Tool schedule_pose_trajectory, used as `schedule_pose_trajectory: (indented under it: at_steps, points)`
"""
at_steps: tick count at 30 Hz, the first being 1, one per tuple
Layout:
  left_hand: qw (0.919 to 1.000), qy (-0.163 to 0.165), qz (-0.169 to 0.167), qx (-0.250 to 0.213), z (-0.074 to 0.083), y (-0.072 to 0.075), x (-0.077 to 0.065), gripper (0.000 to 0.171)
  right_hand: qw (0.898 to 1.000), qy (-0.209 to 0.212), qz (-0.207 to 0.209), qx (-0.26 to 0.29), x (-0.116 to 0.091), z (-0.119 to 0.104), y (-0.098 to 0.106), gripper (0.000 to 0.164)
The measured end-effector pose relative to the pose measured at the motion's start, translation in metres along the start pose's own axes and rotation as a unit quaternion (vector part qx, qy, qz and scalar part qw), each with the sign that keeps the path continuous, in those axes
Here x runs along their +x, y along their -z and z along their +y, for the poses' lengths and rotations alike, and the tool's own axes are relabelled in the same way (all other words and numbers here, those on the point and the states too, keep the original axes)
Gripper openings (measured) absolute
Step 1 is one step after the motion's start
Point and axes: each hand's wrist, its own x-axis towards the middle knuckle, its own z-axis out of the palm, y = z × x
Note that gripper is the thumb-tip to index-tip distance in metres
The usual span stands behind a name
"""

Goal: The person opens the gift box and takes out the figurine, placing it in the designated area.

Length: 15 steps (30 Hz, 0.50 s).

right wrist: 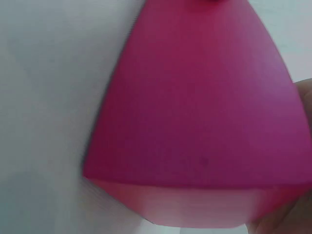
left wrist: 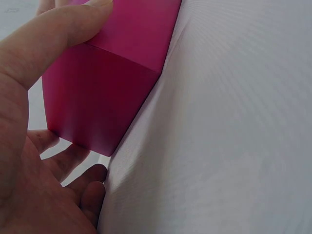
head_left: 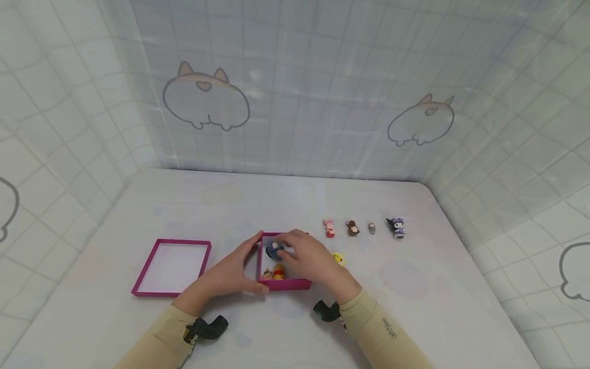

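An open magenta box point(head_left: 288, 284) with a white inside sits on the table in front of me. My left hand point(head_left: 232, 271) grips its left side, thumb at the front corner and fingers toward the back; in the left wrist view the thumb presses the magenta wall point(left wrist: 97, 97). Inside the box, my right hand point(head_left: 309, 259) pinches a small dark-blue figurine point(head_left: 274, 251) between thumb and fingers. Near the box's front wall lie a yellow bear figurine with a red top point(head_left: 278, 271) and a small pale figurine point(head_left: 267, 274). The right wrist view shows mostly the box's outer wall point(right wrist: 195, 112).
A magenta-rimmed box lid point(head_left: 138, 279) lies to the left, white inside up. Behind and right stand a red-and-pink figurine point(head_left: 329, 228), a brown one point(head_left: 352, 228), a small grey one point(head_left: 372, 228) and a purple-and-black one point(head_left: 397, 228). A yellow figurine point(head_left: 338, 258) is partly behind my right hand.
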Motion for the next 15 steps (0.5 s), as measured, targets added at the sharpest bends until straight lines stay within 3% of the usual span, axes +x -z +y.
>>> schedule_pose_trajectory:
  at_steps: [6, 15]
  points:
    - [0.9999, 0.012, -0.004, -0.005, 0.000, -0.001, 0.000, 0.130, 0.994, 0.015, 0.003, -0.106, 0.001, -0.005, -0.010, 0.044]
    - [0.9999, 0.002, -0.009, -0.010, -0.001, 0.001, 0.001, 0.130, 0.982, 0.012, 0.004, -0.189, 0.005, -0.007, -0.020, 0.043]
